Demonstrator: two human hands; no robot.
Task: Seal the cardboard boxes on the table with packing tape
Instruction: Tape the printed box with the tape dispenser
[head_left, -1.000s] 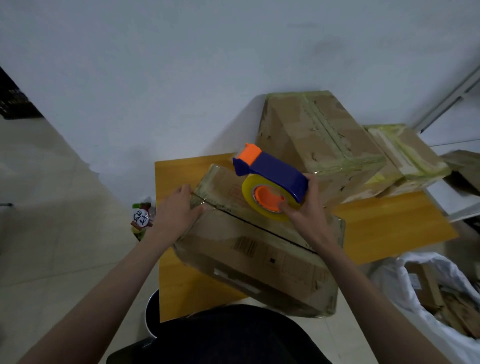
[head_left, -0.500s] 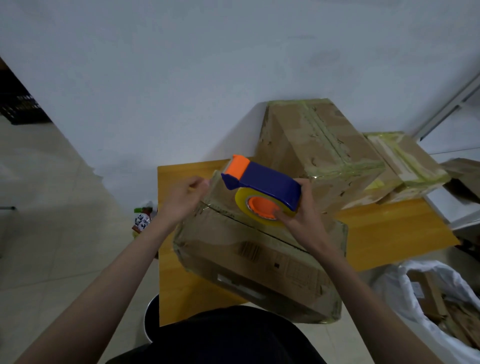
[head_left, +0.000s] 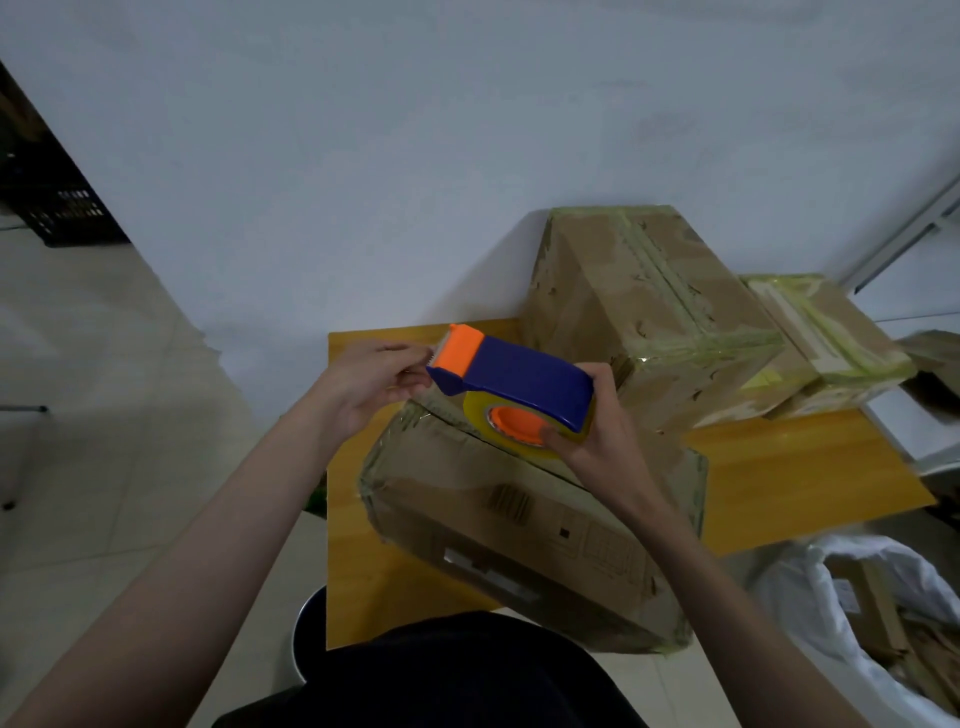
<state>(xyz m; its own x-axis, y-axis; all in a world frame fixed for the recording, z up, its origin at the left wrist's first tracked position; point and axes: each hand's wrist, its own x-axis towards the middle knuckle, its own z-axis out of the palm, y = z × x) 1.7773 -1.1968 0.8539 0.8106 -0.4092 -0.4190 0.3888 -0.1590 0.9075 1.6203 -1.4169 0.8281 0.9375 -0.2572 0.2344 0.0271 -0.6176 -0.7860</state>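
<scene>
Off at the far left a black slatted plastic crate (head_left: 62, 218) sits on the pale floor by the white wall. The person's left hand (head_left: 363, 384) is raised over the near-left corner of the yellow wooden table (head_left: 810, 478), fingers curled in toward the orange front end of the dispenser; they seem to pinch at the tape end there, though the tape itself is too faint to make out. The blue and orange plastic tape dispenser (head_left: 514, 389) with its yellowish roll hangs just above the nearest box, gripped from the rear by the right hand (head_left: 597, 431), thumb on the orange hub and fingers wrapped over the blue back. Beneath it the unsealed brown cardboard box (head_left: 519, 530) lies tilted on the table's front edge, its top seam a dark open line. Behind stands a tall taped cardboard box (head_left: 639, 306), and beside that, further right, a flatter taped cardboard box (head_left: 831, 338). At the lower right a white plastic bag (head_left: 810, 613) holds cardboard scraps.
</scene>
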